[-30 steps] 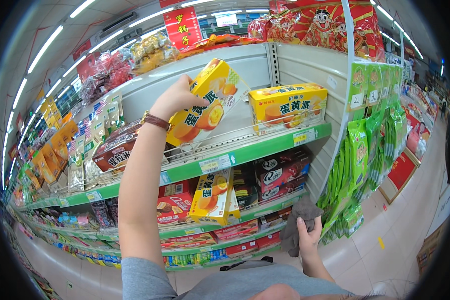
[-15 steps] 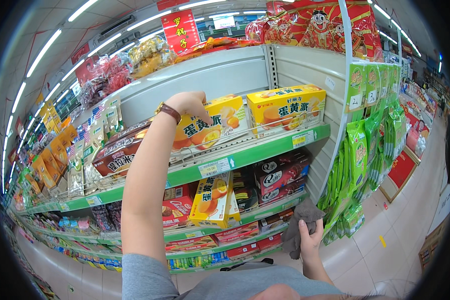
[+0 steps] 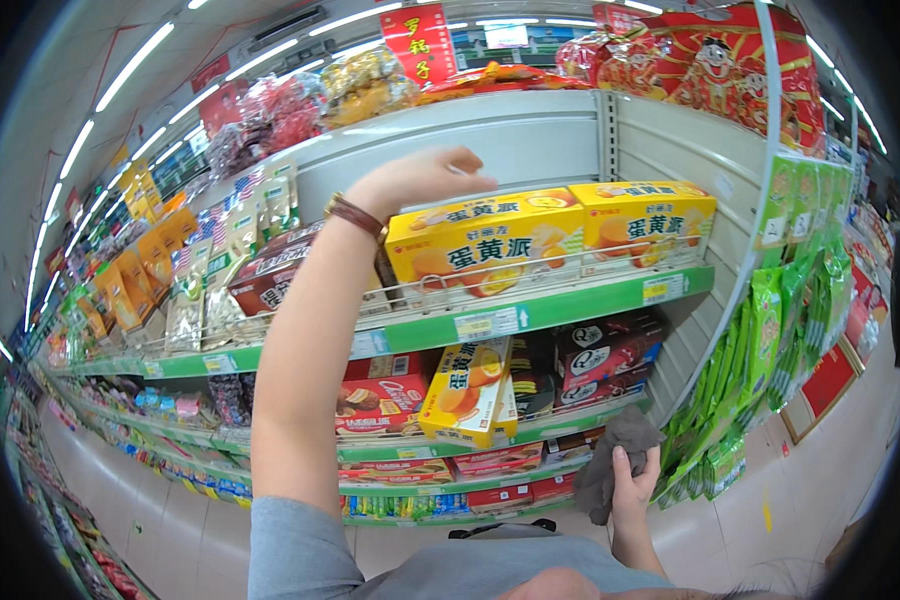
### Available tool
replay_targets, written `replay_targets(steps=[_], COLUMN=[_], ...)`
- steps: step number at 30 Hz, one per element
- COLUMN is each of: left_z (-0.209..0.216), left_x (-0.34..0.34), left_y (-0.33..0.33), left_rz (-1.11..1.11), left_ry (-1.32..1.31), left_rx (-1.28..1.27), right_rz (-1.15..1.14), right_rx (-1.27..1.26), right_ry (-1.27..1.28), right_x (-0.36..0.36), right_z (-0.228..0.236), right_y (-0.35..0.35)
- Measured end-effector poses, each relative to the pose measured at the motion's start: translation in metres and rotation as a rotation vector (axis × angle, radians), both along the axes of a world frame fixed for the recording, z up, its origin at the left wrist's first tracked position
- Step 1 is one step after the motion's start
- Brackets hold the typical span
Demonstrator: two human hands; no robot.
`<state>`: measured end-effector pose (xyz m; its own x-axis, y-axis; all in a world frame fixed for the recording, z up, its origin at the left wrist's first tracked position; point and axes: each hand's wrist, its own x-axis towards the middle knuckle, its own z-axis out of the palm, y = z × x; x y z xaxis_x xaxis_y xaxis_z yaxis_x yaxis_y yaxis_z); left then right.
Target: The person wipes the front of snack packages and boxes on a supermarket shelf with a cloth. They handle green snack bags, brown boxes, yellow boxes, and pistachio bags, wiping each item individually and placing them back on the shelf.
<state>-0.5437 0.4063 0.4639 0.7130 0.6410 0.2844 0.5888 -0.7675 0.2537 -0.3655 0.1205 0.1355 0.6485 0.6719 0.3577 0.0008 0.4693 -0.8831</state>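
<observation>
Shelf (image 3: 670, 140) w/ green edging (image 3: 610, 300) fills most of view. Red bag (image 3: 725, 80) on top, far R; green packs (image 3: 755, 335) hang in rows at R end. L yellow box (image 3: 485, 250) stands upright on upper lvl, R yellow box (image 3: 650, 235) right beside it. Brown box (image 3: 273, 272) to their L, partly behind L forearm (image 3: 305, 370). One lvl down, tilted yellow box (image 3: 462, 400), w/ red box (image 3: 380, 395) to its L. Grey cloth (image 3: 615, 452) low R, pinched betw. thumb & fingers of R hand (image 3: 634, 495). L hand (image 3: 422, 183) empty, fingers loosely apart, just over L end of L yellow box; can't tell if touching. Brown strap (image 3: 355, 216) on L wrist.
</observation>
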Motion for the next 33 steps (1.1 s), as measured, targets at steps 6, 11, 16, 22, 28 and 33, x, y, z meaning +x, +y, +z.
replay_targets(steps=[6,11,16,22,28,33], left_z=[0.0,-0.022,-0.02,-0.029,-0.009,-0.022], left_x=[-0.069,-0.077,-0.07,-0.072,-0.131,-0.257], left_y=[0.035,0.045,0.04,0.04,0.035,0.045], left_rz=[0.115,0.278,0.288,0.331,0.372,0.768], left_ry=[0.309,0.176,0.244,0.226,-0.25,-0.208], left_rx=[0.023,-0.079,0.0,0.219,0.149,0.212], right_rz=[0.039,0.052,0.06,0.045,0.006,0.019], right_rx=[-0.025,-0.013,-0.025,-0.009,-0.058,-0.119], right_ry=[-0.013,-0.095,-0.102,-0.04,0.033,0.033], right_x=[-0.005,-0.013,-0.019,-0.027,-0.029,-0.028], right_z=[-0.006,-0.005,0.003,-0.006,-0.006,-0.008], right_y=[0.003,0.008,0.008,0.007,0.0,0.004])
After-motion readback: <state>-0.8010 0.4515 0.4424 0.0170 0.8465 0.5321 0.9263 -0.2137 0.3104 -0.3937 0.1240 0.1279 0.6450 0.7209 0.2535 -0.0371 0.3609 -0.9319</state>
